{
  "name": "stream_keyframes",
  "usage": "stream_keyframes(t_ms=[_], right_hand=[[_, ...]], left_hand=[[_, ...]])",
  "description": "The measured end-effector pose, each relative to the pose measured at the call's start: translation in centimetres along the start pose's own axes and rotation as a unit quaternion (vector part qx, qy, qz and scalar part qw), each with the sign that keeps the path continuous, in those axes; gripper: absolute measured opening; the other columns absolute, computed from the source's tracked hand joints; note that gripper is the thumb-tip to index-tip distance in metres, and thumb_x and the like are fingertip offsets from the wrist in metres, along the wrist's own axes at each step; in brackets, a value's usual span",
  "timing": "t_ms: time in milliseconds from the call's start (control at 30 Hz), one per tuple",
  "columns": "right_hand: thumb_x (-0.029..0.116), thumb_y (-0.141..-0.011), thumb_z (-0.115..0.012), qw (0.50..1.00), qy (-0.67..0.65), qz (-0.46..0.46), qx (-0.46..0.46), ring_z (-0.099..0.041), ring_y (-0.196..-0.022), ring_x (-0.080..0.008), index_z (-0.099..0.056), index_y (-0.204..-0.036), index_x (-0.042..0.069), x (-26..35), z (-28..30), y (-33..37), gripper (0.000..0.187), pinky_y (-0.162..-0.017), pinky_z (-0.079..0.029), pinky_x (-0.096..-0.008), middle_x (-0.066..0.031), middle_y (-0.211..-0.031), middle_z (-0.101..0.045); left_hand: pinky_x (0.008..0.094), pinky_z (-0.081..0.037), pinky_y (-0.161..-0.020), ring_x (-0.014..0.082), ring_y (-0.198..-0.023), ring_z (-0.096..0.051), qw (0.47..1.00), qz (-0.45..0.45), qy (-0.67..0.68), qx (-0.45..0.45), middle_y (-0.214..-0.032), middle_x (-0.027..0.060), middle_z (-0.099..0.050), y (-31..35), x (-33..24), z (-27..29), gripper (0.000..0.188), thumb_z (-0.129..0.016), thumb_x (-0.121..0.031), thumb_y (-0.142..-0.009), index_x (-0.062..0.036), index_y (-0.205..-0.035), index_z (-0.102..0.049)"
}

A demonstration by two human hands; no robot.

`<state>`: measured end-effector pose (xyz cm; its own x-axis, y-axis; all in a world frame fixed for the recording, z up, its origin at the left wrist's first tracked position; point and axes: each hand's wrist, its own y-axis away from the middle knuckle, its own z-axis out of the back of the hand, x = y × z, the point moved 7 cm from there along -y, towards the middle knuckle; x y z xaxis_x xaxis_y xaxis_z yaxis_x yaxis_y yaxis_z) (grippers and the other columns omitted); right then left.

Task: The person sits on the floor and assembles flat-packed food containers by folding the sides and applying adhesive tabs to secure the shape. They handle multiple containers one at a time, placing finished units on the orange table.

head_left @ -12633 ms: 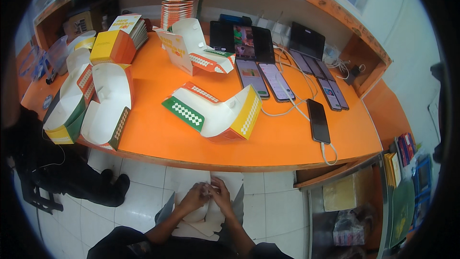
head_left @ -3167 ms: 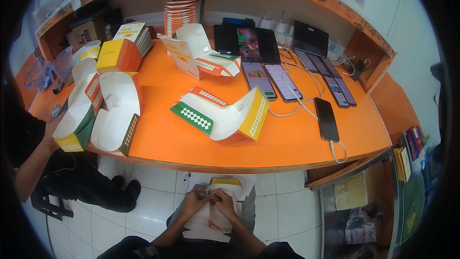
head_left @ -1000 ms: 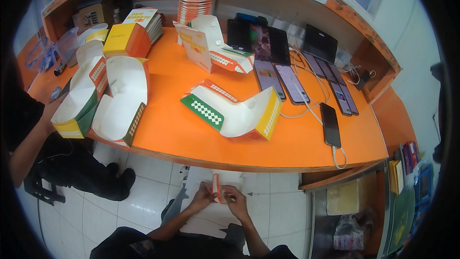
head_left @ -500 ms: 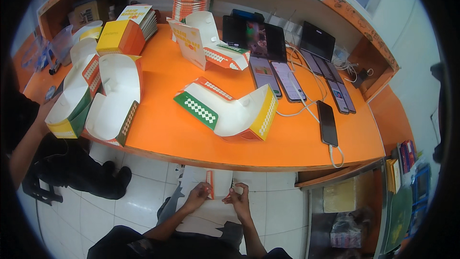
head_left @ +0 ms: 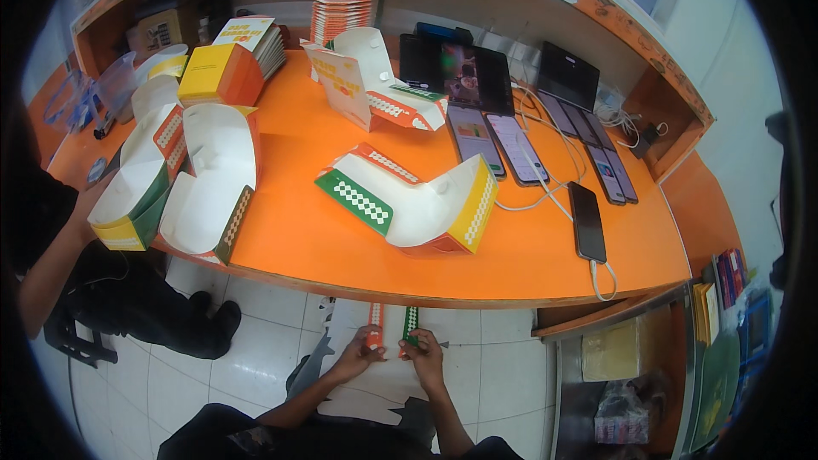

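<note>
On my lap, below the desk's front edge, lies a white cardboard food box blank (head_left: 391, 342), with an orange patterned side flap and a green one turned up. My left hand (head_left: 358, 358) pinches the orange flap near its lower end. Opposite it, my right hand (head_left: 425, 359) grips the green flap between thumb and fingers. On the desk above stands an open food box (head_left: 426, 204) with green, orange and yellow sides. Farther back, another partly folded box (head_left: 375, 85) leans with its lid raised.
Two open boxes (head_left: 204, 179) stand at the desk's left, with a closed yellow-orange box (head_left: 217, 72) behind. A tall stack of flat cartons (head_left: 345, 4) rises at the back. Phones (head_left: 586, 221) and cables spread rightward. At far left, a person's arm (head_left: 55, 268) reaches toward a box.
My right hand's fingers have closed in on the green flap, which now shows turned up. My left hand stays at the orange flap. The whole view has shifted slightly.
</note>
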<state>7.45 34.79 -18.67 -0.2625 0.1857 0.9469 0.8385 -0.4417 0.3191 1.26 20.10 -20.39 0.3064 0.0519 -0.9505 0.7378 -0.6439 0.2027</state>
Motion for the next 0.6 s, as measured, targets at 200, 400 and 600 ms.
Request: stream_keyframes(t_ms=[200,400,600], right_hand=[[-0.003,-0.08,-0.065,0.998,-0.027,-0.035,0.052,-0.062,-0.083,-0.0163,-0.045,-0.126,0.004,-0.2,-0.2,0.7,0.051,-0.072,-0.051,-0.0281,-0.0109,-0.096,-0.064],[0.002,-0.079,-0.068,0.997,0.037,-0.042,0.057,-0.064,-0.085,-0.0162,-0.043,-0.133,0.006,0.4,-0.2,1.2,0.059,-0.076,-0.051,-0.0272,-0.0131,-0.098,-0.066],[0.015,-0.08,-0.071,0.962,0.262,0.054,0.051,-0.066,-0.082,-0.0143,-0.056,-0.122,0.004,1.8,0.7,1.3,0.046,-0.076,-0.051,-0.0268,-0.0136,-0.097,-0.069]], left_hand=[[0.0236,-0.047,-0.064,0.0087,-0.066,-0.053,0.999,-0.001,-0.046,-0.024,-0.094,0.007,-0.057,0.1,0.3,0.4,0.052,-0.063,-0.009,-0.086,-0.0108,-0.131,-0.039],[0.0226,-0.042,-0.059,0.0063,-0.061,-0.05,0.992,0.032,-0.119,-0.035,-0.072,0.0024,-0.058,1.0,-1.1,0.7,0.054,-0.064,-0.011,-0.085,-0.0112,-0.134,-0.041],[0.0225,-0.042,-0.056,0.0046,-0.058,-0.048,0.99,-0.015,-0.117,-0.071,-0.066,0.001,-0.058,1.0,-1.2,0.2,0.039,-0.064,-0.013,-0.086,-0.0069,-0.123,-0.055]])
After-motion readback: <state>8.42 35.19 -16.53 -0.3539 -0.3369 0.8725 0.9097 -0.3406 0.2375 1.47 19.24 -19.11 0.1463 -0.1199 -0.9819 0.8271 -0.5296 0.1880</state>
